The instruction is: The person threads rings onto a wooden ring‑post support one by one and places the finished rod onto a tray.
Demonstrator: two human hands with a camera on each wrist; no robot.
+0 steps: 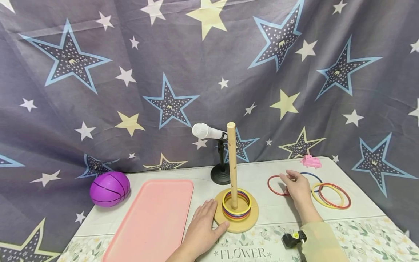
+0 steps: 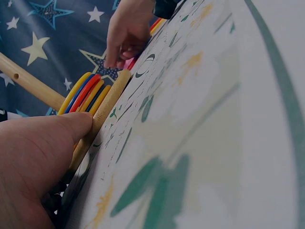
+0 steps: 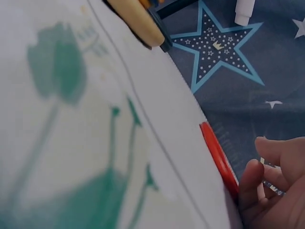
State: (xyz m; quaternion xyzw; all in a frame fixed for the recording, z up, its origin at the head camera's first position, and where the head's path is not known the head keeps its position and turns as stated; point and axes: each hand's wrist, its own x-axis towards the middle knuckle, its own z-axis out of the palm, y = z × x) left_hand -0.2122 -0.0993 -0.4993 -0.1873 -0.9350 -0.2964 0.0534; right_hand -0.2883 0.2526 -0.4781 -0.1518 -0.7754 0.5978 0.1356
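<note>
A wooden peg stand (image 1: pixel 236 222) stands at the table's front middle, with several coloured rings (image 1: pixel 236 208) stacked round its upright peg (image 1: pixel 232 163). My left hand (image 1: pixel 205 226) lies flat on the table, its thumb against the stand's round base (image 2: pixel 112 100). The left wrist view shows the stacked rings (image 2: pixel 83 93) edge-on. To the right, my right hand (image 1: pixel 295 186) rests on a loose red ring (image 1: pixel 274 185). Its curled fingers (image 3: pixel 250 179) pinch the red ring's edge (image 3: pixel 217 155). A blue ring (image 1: pixel 312 176) lies partly hidden behind that hand.
A yellow ring and a red ring (image 1: pixel 331 195) overlap at the right. An empty pink tray (image 1: pixel 154 218) lies left of the stand, a purple ball (image 1: pixel 109 188) beyond it. A white microphone (image 1: pixel 207 131) on a black stand rises behind the peg. A pink toy (image 1: pixel 311 161) sits at the back right.
</note>
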